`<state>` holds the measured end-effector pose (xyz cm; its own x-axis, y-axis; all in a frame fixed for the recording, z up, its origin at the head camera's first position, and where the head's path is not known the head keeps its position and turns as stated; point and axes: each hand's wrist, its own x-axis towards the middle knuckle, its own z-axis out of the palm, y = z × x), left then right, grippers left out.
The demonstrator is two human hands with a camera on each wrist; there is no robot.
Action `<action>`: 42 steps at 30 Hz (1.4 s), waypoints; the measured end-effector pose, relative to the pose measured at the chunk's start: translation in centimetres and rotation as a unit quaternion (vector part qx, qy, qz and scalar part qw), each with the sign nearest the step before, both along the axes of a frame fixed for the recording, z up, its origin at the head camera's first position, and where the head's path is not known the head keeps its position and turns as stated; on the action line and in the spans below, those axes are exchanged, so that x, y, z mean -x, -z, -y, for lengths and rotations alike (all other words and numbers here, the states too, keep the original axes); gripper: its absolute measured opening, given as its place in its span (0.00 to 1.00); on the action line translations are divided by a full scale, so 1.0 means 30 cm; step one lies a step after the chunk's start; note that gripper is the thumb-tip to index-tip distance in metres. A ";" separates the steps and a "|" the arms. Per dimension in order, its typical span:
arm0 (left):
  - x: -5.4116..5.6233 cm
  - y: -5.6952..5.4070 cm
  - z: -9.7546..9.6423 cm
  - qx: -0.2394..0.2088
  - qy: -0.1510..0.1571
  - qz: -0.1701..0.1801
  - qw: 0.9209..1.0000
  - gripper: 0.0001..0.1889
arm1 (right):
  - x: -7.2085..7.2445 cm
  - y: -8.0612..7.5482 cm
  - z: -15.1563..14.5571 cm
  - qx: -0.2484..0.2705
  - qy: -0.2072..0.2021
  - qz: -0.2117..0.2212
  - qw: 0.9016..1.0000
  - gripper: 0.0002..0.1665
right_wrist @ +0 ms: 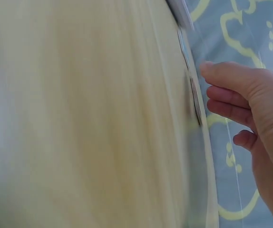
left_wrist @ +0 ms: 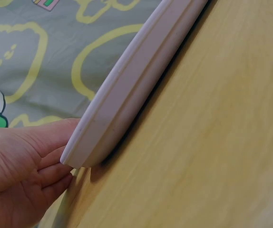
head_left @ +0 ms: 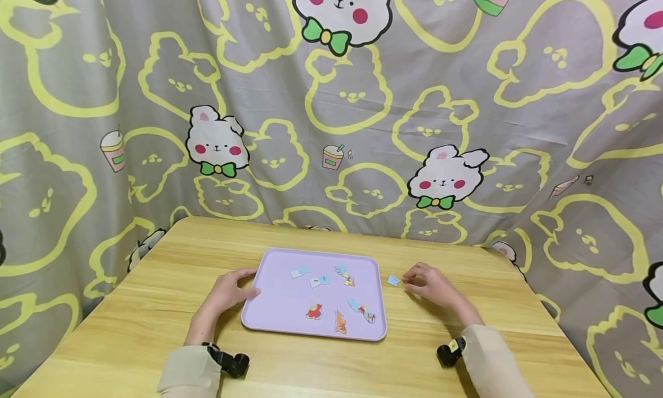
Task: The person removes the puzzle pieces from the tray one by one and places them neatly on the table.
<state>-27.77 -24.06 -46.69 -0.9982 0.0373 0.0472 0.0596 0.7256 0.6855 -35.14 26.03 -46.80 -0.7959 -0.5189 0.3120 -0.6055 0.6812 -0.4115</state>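
- Since the blue piece (head_left: 393,280) looks like thin card, expect next to no weight, easy bending, corners that crease.
- It lies flat just off the right side of the tray (head_left: 271,300). Probably slides readily on wood, tricky to get under. Best hold: light pinch on opposite edges, or press one edge to raise the other.
- Right hand (head_left: 432,286) is right of the tray, fingertips beside the piece. Grip narrow, fingers bent; cannot tell if it pinches anything.
- Right wrist view shows a second thin piece (right_wrist: 196,102) near those fingertips, edge-on, too unclear to identify.
- Tray looks like stiff, smooth plastic with a low raised rim. Left hand (head_left: 225,289) holds its left edge; rim is the sensible hold.
- Inside the tray: blue-and-white cutouts (head_left: 319,281) toward the far side, red cutout (head_left: 313,312) and orange cutout (head_left: 340,322) toward the near side. Look loose; a bump could shift them.
- Edges: tray's right rim is a step up; sliding the piece left would butt against it.
- Room: wood of the table (head_left: 404,363) shows on the tray's near side; curtain (head_left: 362,156) hangs beyond its far side.
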 end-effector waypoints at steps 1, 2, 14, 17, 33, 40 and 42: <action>0.000 0.000 0.000 -0.001 0.000 0.001 1.000 0.28 | -0.004 0.000 0.010 0.003 -0.003 0.003 1.000 0.11; 0.000 0.000 0.000 0.000 0.000 0.001 1.000 0.29 | -0.009 -0.001 0.021 0.003 -0.007 0.006 1.000 0.12; -0.005 0.005 0.001 -0.002 -0.002 0.001 1.000 0.28 | -0.049 -0.007 0.131 0.014 -0.077 -0.001 0.997 0.16; -0.006 0.004 0.001 -0.002 -0.004 0.003 1.000 0.28 | -0.058 -0.012 0.152 0.014 -0.084 0.011 0.996 0.17; -0.001 -0.001 0.002 -0.001 -0.001 0.000 1.000 0.28 | -0.105 -0.042 0.237 -0.085 -0.110 0.055 0.989 0.37; 0.002 -0.001 0.003 -0.005 -0.002 -0.003 1.000 0.28 | -0.112 -0.056 0.263 -0.121 -0.141 0.062 0.981 0.39; 0.005 -0.001 0.003 -0.005 -0.002 -0.005 1.000 0.28 | -0.112 -0.061 0.270 -0.129 -0.150 0.063 0.978 0.39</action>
<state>-27.92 -24.17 -46.66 -0.9978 0.0332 0.0579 0.0641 0.7191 0.6920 -31.79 17.94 -44.97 -0.6194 -0.7835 0.0490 -0.7498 0.5719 -0.3326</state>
